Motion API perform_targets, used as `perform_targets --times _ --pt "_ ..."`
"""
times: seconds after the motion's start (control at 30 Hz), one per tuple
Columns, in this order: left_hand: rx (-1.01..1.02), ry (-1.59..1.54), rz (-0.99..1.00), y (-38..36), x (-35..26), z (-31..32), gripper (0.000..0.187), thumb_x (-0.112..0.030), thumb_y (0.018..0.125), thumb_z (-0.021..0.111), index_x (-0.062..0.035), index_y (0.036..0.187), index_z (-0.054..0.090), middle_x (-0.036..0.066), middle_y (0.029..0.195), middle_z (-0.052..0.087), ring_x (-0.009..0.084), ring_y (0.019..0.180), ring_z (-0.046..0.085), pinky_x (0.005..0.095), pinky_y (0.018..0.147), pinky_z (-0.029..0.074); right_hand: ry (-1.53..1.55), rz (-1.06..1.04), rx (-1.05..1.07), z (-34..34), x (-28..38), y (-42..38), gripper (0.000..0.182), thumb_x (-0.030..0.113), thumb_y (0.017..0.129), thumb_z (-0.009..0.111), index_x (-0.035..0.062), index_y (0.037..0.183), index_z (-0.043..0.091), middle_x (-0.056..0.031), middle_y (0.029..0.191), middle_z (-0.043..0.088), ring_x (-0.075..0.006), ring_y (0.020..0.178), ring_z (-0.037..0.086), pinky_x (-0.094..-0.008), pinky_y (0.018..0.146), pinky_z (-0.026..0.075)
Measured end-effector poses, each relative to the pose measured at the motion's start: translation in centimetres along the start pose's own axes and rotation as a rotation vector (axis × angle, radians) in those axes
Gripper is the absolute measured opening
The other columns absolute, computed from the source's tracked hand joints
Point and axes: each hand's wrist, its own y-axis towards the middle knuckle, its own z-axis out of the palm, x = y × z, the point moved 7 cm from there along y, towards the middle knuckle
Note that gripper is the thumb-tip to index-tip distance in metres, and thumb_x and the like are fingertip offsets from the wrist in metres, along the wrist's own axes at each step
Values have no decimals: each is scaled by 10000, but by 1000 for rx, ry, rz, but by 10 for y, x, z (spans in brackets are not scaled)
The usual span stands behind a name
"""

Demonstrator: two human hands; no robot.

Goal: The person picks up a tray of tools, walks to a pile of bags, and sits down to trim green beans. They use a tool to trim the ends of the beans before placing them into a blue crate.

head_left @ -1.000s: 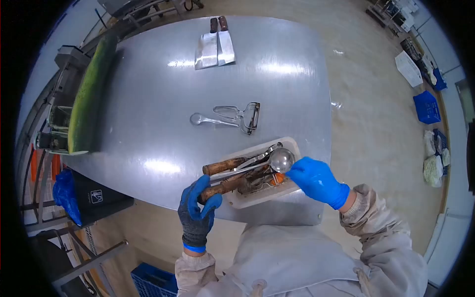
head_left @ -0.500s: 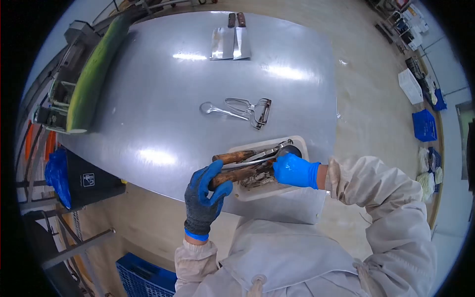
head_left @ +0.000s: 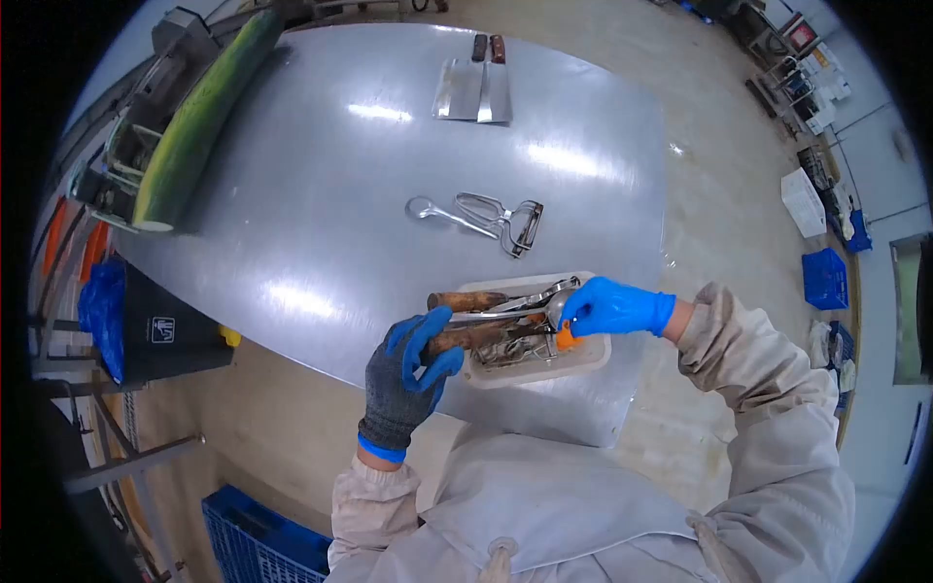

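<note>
My left hand (head_left: 413, 364), in a grey and blue coated glove, has its fingers wrapped round a wooden handle (head_left: 468, 339) at the near left of a white tray (head_left: 595, 367). In the tray lie several metal tools, among them a second wooden handle (head_left: 465, 301) and a metal spoon (head_left: 556, 311) with a round bowl. My right hand (head_left: 617, 309), in a thin blue glove, is closed at the tray's right end. Its fingertips are at the spoon's bowl, just above an orange piece (head_left: 567, 337); what they pinch I cannot tell.
Beyond the tray, two metal peelers (head_left: 505, 223) lie on the steel table (head_left: 321, 194). Two cleavers (head_left: 473, 87) lie at the far edge. A long green gourd (head_left: 209, 121) rests on a machine at the left. Below it stands a black bin (head_left: 165, 325).
My right hand has shifted right and up from the middle of the tools, uncovering the spoon's bowl and the orange piece. My left hand stays on the wooden handle.
</note>
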Motion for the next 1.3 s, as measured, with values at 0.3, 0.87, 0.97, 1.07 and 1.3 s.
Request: perform_targets --times 0.3,0.87,0.97,1.07,1.3 --pt "236 114 84 -17 -3 13 396 -96 756 681 -67 1139 583 141 1086 597 283 947 600 340 754 505 891 351 -230 -18 -9 -44 180 187 854 566 58 730 588 -5 628 487 -73 550 423 -226 494 349" --pt "209 -659 -151 -1 -67 76 475 -102 832 643 -27 1270 475 95 1052 586 112 816 566 244 697 482 771 -8 -239 29 63 -65 232 225 898 526 20 843 619 -31 696 556 -102 611 500 -245 569 418" --pt "350 -770 -214 -3 -70 76 418 -108 856 614 -31 1248 492 86 1073 570 101 849 557 257 731 484 759 47 -402 15 51 -78 233 233 895 544 23 942 633 -51 762 602 -109 671 552 -238 617 449" --pt "389 -740 -150 -7 -70 78 397 -118 855 620 -39 1229 513 87 1031 581 103 841 551 256 735 483 644 48 -406 6 62 -87 247 224 872 591 23 1012 627 -60 825 626 -119 722 582 -238 643 465" --pt "453 -454 133 -16 -88 84 412 -134 834 647 -47 1218 527 136 1115 584 158 864 598 292 762 507 271 16 -265 27 78 -83 244 232 800 687 18 900 630 -51 756 618 -123 684 550 -272 608 447"
